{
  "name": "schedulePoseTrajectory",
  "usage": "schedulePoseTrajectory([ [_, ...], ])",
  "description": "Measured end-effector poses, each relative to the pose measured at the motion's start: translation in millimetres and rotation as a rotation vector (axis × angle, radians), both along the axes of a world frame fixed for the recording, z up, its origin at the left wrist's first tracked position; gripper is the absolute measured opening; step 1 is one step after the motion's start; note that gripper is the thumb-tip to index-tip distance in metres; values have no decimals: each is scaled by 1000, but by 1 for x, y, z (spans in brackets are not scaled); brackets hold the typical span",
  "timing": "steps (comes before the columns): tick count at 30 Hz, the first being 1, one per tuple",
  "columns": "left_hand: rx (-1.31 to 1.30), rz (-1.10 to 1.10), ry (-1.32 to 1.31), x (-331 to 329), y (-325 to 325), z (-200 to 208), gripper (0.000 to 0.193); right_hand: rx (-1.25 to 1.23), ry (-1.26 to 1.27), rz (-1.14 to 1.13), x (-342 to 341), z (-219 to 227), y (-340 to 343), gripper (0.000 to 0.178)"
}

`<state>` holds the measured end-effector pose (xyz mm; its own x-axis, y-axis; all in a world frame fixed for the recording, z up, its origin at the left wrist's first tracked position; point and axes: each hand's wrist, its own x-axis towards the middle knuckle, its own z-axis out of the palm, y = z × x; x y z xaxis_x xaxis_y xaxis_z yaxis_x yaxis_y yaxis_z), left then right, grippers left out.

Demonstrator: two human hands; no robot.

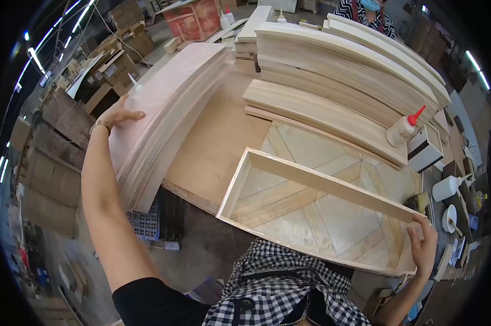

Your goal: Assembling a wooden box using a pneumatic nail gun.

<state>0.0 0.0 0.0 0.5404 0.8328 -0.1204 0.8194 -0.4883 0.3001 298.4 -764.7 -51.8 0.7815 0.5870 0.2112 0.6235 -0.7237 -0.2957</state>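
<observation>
A long rectangular wooden frame (235,187) with thin upright sides lies at the table's near edge, its patterned wood panel showing inside. My right hand (423,244) holds the frame's right end, thumb inside and fingers over the outside. At the left, my left hand (118,113) rests on a tall stack of thin pale boards (169,81), thumb stretched apart from the fingers. Just beyond its fingertips stands a white glue bottle (135,88) with a pointed nozzle. Part of those fingers is hidden.
Long boards (343,60) are piled across the far side. A red-tipped glue bottle (401,130) stands on a lower board. At the right are another white bottle (446,188) and a white bowl (449,218). A masked person (367,16) is behind the pile.
</observation>
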Motion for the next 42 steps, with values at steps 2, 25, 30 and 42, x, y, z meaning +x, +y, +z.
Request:
schedulePoseTrajectory([
  [2,128,-34,-64,-6,-2,6,109,-14,-34,1,-4,0,5,34],
  [25,273,-357,-714,77,-204,152,29,369,-286,155,-46,41,20,32],
  [30,139,-600,-573,125,-264,140,26,240,-544,228,-65,60,24,56],
  [42,-546,-833,-385,210,-374,10,15,13,-298,376,-111,13,1,55],
])
